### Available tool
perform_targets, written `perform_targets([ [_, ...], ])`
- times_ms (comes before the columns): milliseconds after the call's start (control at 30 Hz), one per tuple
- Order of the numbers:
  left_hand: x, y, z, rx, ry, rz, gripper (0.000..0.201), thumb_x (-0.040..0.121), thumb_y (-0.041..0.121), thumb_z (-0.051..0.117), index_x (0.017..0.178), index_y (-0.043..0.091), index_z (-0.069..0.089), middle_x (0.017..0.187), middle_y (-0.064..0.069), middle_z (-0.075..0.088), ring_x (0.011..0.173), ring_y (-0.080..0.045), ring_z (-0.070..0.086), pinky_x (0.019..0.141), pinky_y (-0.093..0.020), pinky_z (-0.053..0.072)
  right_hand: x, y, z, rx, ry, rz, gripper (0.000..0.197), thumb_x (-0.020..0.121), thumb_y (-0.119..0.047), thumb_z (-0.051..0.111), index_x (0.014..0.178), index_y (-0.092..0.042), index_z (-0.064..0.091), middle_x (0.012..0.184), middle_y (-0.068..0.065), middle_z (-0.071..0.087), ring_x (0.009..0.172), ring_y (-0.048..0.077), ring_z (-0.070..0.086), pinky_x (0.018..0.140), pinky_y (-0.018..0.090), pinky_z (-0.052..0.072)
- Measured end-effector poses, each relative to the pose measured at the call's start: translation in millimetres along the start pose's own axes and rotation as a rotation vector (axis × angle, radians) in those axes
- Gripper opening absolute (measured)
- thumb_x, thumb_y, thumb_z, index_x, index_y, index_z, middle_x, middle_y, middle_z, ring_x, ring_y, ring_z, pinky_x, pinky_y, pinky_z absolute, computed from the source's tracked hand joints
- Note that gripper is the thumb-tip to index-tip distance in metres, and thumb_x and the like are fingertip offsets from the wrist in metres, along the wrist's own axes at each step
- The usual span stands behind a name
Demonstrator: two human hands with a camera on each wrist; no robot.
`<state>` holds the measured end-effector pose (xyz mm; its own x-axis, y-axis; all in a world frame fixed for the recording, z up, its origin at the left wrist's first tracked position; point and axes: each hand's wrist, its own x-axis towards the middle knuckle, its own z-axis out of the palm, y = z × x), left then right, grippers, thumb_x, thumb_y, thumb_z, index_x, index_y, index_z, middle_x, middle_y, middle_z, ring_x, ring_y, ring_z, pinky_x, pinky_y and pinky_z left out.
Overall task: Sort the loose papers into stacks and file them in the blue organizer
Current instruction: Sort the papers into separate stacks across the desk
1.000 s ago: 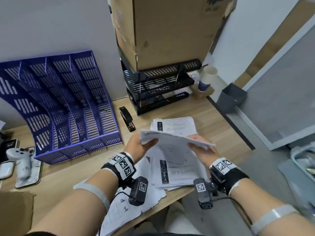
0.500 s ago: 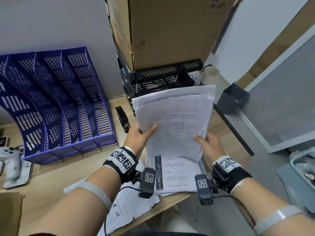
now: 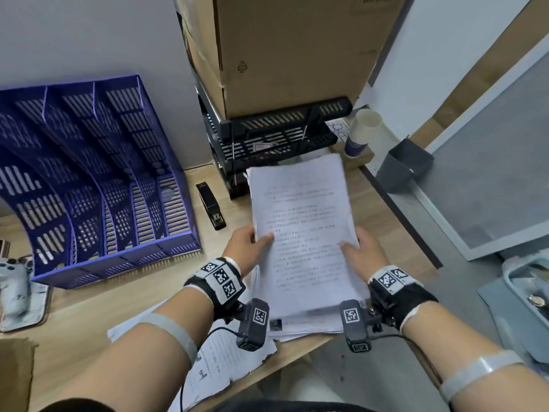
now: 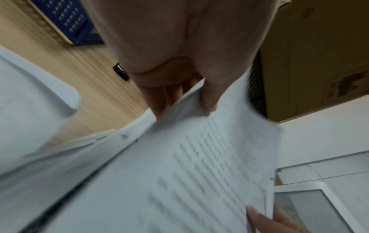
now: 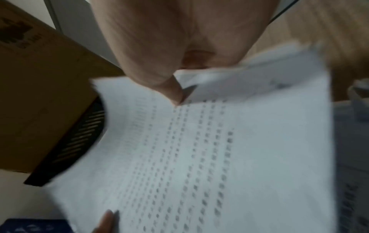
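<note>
I hold a sheaf of printed white papers (image 3: 300, 230) upright over the desk. My left hand (image 3: 249, 243) pinches its left edge, thumb on the front; the left wrist view shows the hand (image 4: 191, 93) with thumb and fingers clamping the papers (image 4: 179, 173). My right hand (image 3: 361, 249) pinches the right edge; in the right wrist view its thumb (image 5: 171, 93) presses the printed page (image 5: 199, 157). The blue organizer (image 3: 89, 179) stands at the left against the wall, its slots bare. More papers (image 3: 306, 325) lie under the sheaf, and a loose sheet (image 3: 225, 367) hangs at the desk's front edge.
A black stapler (image 3: 211, 206) lies between the organizer and the sheaf. Behind stands a black tray rack (image 3: 276, 141) with a cardboard box (image 3: 291, 49) on top, and a paper cup (image 3: 361, 133) to its right. A white controller (image 3: 16, 281) rests far left.
The sheaf went from lying nearly flat between my hands to standing upright facing me, then lowered a little, with both hands shifting to its side edges.
</note>
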<state>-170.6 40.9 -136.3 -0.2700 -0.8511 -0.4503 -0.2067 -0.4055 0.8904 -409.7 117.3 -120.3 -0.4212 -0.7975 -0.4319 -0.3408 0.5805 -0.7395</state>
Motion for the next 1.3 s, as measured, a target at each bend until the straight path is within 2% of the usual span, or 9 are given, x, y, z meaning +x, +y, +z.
perform_targets([
  [167,-2,-46,-36,0.270,0.055,-0.156,0.017,0.088,0.017,0.068,0.104,0.010,0.066,0.090,-0.008,0.068,0.081,-0.030,0.068,0.085,-0.039,0.057,8,24,26,-0.210,-0.090,0.197,0.042,0.090,-0.007,0.045,0.131,-0.014,0.051,0.121,0.005,0.062,0.099,0.028,0.060,0.084,0.032,0.049],
  [367,-42,-101,-117,0.996,0.201,-0.408,0.063,0.072,0.039,0.079,0.125,0.030,0.047,0.130,-0.007,0.046,0.123,-0.031,0.046,0.101,-0.048,0.045,2,19,67,-0.346,0.192,0.143,0.043,0.081,-0.012,0.060,0.122,-0.012,0.048,0.124,0.016,0.057,0.117,0.037,0.052,0.096,0.041,0.045],
  [633,-76,-136,-159,1.025,0.096,-0.493,0.042,0.077,0.039,0.072,0.112,0.025,0.053,0.108,-0.003,0.068,0.103,-0.029,0.064,0.093,-0.041,0.051,-33,3,145,-0.232,-0.141,-0.027,0.022,0.090,-0.010,0.047,0.110,-0.018,0.051,0.104,0.006,0.064,0.091,0.026,0.062,0.077,0.029,0.045],
  [767,-83,-123,-176,1.026,0.067,-0.353,0.030,0.087,0.022,0.061,0.117,0.020,0.061,0.117,-0.010,0.069,0.109,-0.033,0.064,0.093,-0.039,0.052,-45,-7,164,-0.238,-0.242,-0.034,0.026,0.090,-0.013,0.047,0.115,-0.019,0.052,0.097,0.002,0.062,0.079,0.016,0.059,0.075,0.029,0.047],
  [833,-87,-105,-186,1.024,0.088,-0.287,0.023,0.084,0.017,0.057,0.106,0.026,0.061,0.110,-0.008,0.071,0.104,-0.033,0.066,0.090,-0.043,0.054,-50,-20,171,-0.222,-0.303,-0.102,0.043,0.085,-0.011,0.058,0.125,-0.022,0.047,0.106,0.002,0.058,0.097,0.018,0.060,0.087,0.030,0.048],
  [933,-88,-70,-192,1.176,0.084,-0.197,0.038,0.087,0.013,0.057,0.119,0.033,0.062,0.121,-0.002,0.069,0.115,-0.028,0.064,0.101,-0.043,0.048,-59,-59,174,-0.298,-0.324,-0.396,0.079,0.075,-0.018,0.070,0.142,-0.034,0.031,0.134,0.001,0.041,0.124,0.015,0.043,0.108,0.036,0.039],
  [1033,-81,-29,-185,1.328,0.084,-0.009,0.021,0.090,0.022,0.056,0.105,0.035,0.064,0.112,0.003,0.071,0.114,-0.024,0.063,0.101,-0.043,0.038,-71,-106,176,-0.672,-0.349,-0.723,0.076,0.073,-0.036,0.067,0.140,-0.041,0.033,0.141,-0.008,0.042,0.131,0.014,0.038,0.113,0.042,0.032],
  [1167,-71,11,-167,1.329,0.141,0.232,0.015,0.092,0.030,0.055,0.096,0.035,0.068,0.104,0.013,0.069,0.114,-0.021,0.054,0.112,-0.050,0.023,-83,-140,177,-0.864,-0.376,-0.642,0.015,0.086,-0.024,0.052,0.094,-0.034,0.059,0.092,-0.005,0.066,0.090,0.023,0.063,0.074,0.033,0.048],
  [1300,-59,20,-157,1.116,0.576,0.440,0.040,0.080,0.044,0.068,0.119,0.040,0.057,0.125,0.006,0.056,0.122,-0.024,0.045,0.112,-0.051,0.031,-68,-124,135,-0.539,-0.228,-0.426,0.033,0.090,-0.009,0.043,0.069,-0.032,0.052,0.067,-0.006,0.055,0.066,0.021,0.054,0.052,0.026,0.035],
])
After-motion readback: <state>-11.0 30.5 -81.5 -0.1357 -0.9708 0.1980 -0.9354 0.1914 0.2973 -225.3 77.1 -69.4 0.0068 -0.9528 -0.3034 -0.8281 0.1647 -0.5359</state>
